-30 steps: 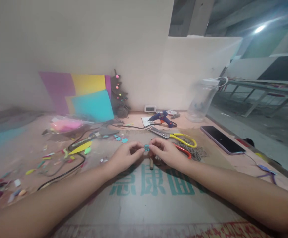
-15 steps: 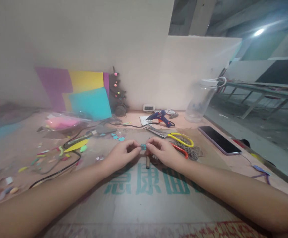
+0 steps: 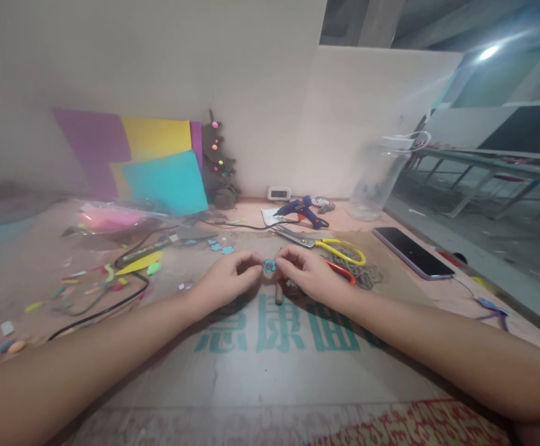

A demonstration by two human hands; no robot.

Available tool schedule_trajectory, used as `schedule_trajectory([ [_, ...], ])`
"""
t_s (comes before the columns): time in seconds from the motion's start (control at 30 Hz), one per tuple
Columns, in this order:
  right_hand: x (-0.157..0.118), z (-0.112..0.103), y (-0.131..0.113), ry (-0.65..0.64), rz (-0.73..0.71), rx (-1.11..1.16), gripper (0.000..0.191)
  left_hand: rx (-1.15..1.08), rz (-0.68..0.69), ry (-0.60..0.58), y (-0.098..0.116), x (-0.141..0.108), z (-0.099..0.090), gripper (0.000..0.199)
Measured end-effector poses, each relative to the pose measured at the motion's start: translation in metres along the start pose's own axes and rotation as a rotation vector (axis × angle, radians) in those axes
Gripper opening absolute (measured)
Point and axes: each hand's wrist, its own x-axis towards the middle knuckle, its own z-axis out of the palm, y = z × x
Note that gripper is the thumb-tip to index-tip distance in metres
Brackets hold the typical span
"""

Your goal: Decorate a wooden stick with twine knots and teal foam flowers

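Between my two hands, at the middle of the head view, is a small teal flower-shaped cutout with a darker centre. The thumb and fingers of my left hand pinch its left edge. My right hand pinches the right edge the same way. Just below them a short brown stick lies on the printed sheet, its far end partly hidden by my right hand. Scissors with yellow and red handles lie beyond and beside my right hand. Several teal flower cutouts rest beyond my left hand.
A blue glue gun lies at the back with its cord, near a small white digital display. Right of it stand a clear bottle and a phone. Foam sheets lean on the wall; coloured scraps litter the left.
The teal cutout has been turned so more of its flower face shows between my fingers. The whole view has tilted slightly downward, shifting the background up.
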Motion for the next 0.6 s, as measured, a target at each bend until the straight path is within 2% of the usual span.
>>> schedule_trajectory([
  [0.17, -0.001, 0.000, -0.001, -0.002, 0.001, 0.005, 0.018, 0.004, 0.045, -0.012, 0.001, 0.000, -0.003, 0.033],
  [0.47, -0.001, 0.000, -0.001, -0.023, -0.040, 0.015, 0.019, 0.013, 0.064, -0.037, -0.009, 0.000, -0.002, 0.032],
  [0.6, 0.002, -0.008, -0.005, 0.071, -0.139, 0.036, 0.018, -0.072, 0.008, -0.013, -0.008, 0.000, -0.001, 0.032],
])
